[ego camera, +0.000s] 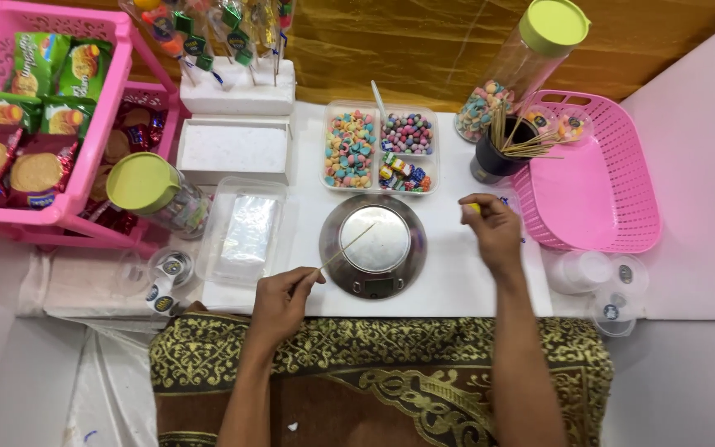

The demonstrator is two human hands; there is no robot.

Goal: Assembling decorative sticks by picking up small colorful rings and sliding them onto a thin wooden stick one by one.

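Stick (349, 246) of thin wood is pinched in the closed fingers of the left hand (281, 300) and leans up over the round silver scale (372, 246), while the right hand (491, 229) is curled shut on a small yellow candy (474, 208) just right of the scale. Behind the scale a clear tray (381, 149) holds colourful candies in three parts, a dark cup (494, 153) holds more sticks, and a tall clear jar (523, 66) with a green lid has candies at its bottom, next to a pink basket (597, 186). On the left, a pink rack (43, 124) holds green and red snack packets, near another green-lidded jar (159, 194) and a clear box (242, 232).
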